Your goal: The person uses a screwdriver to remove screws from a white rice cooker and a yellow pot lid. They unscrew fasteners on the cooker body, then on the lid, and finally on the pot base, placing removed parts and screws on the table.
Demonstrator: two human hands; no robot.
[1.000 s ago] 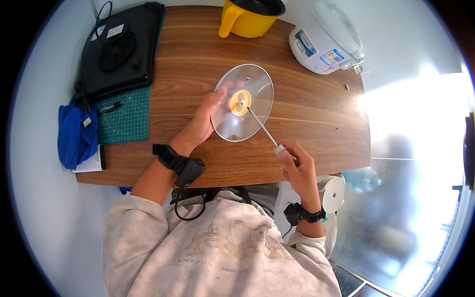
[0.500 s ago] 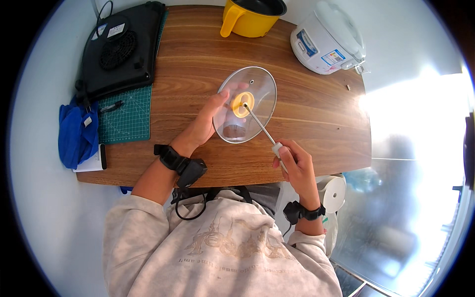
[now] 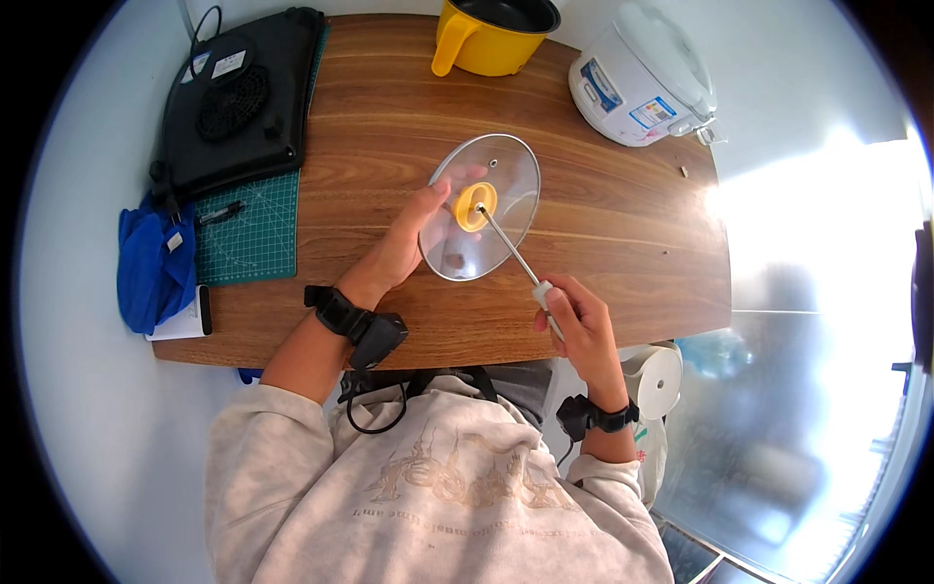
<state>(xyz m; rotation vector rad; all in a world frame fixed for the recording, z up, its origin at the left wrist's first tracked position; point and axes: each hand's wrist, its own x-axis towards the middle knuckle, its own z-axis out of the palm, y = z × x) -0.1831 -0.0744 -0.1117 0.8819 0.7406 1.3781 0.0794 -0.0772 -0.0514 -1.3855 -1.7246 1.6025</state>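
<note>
- A person's left hand (image 3: 404,245) grips the rim of a round glass pot lid (image 3: 501,185), fingers curled behind its left edge, holding it tilted above the wooden table (image 3: 623,224).
- The right hand (image 3: 574,321) is closed around the handle of a screwdriver (image 3: 514,255), whose metal tip meets the lid's yellow knob (image 3: 475,205) at the centre.
- Farther back on the table stand a yellow pot (image 3: 491,34) and a white rice cooker (image 3: 642,73); a black induction cooker (image 3: 238,97) lies at left, above a green cutting mat (image 3: 255,234) and a blue cloth (image 3: 151,268).
</note>
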